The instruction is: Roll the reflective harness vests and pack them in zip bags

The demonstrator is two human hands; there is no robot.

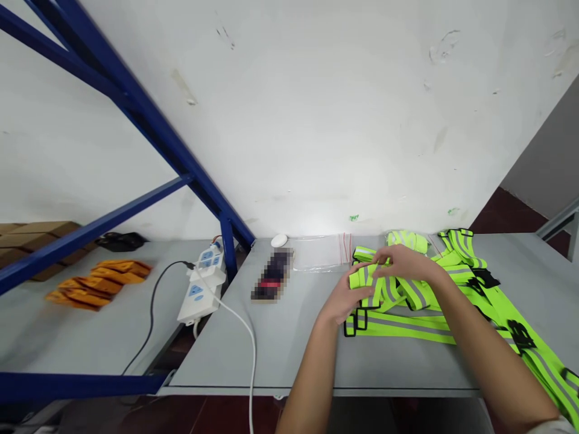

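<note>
My left hand (344,296) grips the left end of a folded neon-yellow reflective strap (384,289), thumb in front and fingers behind. Reaching in from the right, my right hand (404,263) curls its fingers onto the top of the same folded strap. Beneath and around both hands spreads a tangle of reflective webbing (411,325) with grey stripes. Black buckles (520,334) show on the webbing to the right, and black strap loops (355,322) lie just below my left hand. A rolled yellow bundle (407,241) in clear plastic rests behind my right hand.
A clear zip bag (319,253) lies flat by the wall, near a white disc (279,240) and a blurred-out dark object (274,274). Left are a power strip (201,289), a white cable (251,343), blue frame bars (172,150), orange packs (97,283) and cardboard boxes (40,241).
</note>
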